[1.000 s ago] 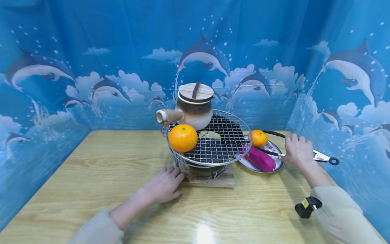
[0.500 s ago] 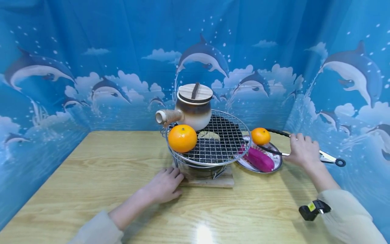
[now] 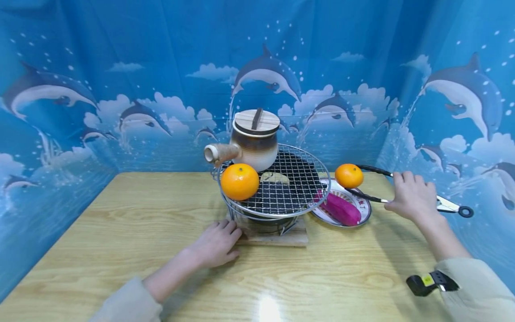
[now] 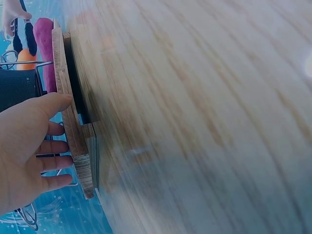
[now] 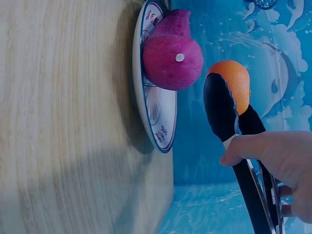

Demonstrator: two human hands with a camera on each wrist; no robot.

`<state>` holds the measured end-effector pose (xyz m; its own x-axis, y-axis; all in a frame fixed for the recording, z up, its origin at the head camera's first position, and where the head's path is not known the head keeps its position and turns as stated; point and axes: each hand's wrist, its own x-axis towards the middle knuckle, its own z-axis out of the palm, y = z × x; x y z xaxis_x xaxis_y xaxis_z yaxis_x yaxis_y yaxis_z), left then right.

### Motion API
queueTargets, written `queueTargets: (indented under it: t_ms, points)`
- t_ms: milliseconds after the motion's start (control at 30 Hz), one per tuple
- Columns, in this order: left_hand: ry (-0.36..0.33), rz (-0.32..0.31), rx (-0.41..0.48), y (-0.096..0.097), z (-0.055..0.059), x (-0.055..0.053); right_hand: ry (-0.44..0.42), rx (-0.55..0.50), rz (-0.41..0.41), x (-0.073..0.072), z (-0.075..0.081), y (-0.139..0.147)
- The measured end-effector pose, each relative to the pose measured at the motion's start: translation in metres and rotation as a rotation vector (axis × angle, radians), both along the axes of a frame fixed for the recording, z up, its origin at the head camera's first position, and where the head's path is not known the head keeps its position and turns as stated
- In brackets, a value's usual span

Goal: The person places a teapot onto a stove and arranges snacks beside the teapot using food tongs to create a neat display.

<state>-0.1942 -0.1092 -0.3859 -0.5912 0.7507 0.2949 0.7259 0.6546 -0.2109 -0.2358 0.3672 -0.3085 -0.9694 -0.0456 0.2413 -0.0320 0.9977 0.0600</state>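
My right hand (image 3: 414,197) grips a pair of black-tipped tongs (image 5: 224,107) around the middle. Between the tong tips sits a small orange (image 3: 349,175), raised above the back of the patterned plate (image 3: 364,210). On that plate lies a purple sweet potato (image 3: 342,209). My left hand (image 3: 217,243) rests at the front left corner of a wooden board (image 3: 273,239); in the left wrist view its thumb and fairly straight fingers touch the board edge. Above the board stands a small stove with a round wire grill (image 3: 297,179). A larger orange (image 3: 240,182) is at the grill's left front.
A brown-and-cream clay pot (image 3: 257,152) with a wooden lid and side handle stands at the back left of the grill. A pale slice (image 3: 275,178) shows on the mesh. A blue dolphin curtain (image 3: 161,89) encloses the wooden table (image 3: 120,232) behind and on both sides.
My right hand has lifted the small orange in the tongs and moved it rightward, away from the sweet potato and grill. My left hand stays on the board.
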Motion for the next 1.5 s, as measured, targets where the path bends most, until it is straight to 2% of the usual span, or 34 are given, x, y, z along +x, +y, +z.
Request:
queueTargets:
  t_ms: [267, 567, 933, 1167, 1500]
  points:
    - [0.021, 0.000, -0.009, -0.001, -0.002, -0.002, 0.021, 0.010, 0.023, 0.008, 0.009, -0.003]
    - [0.014, -0.002, -0.020, 0.000, 0.000, -0.002, 0.059, 0.004, 0.047, 0.017, 0.020, -0.011]
    - [0.013, -0.001, -0.025, 0.000, 0.001, -0.003, 0.087, 0.007, 0.067, 0.028, 0.041, -0.018]
    - [0.014, -0.008, -0.018, 0.000, 0.000, -0.003, 0.058, -0.002, 0.088, 0.035, 0.056, -0.022]
    - [0.011, -0.012, -0.005, -0.001, -0.001, -0.002, 0.120, 0.001, 0.110, 0.042, 0.073, -0.029]
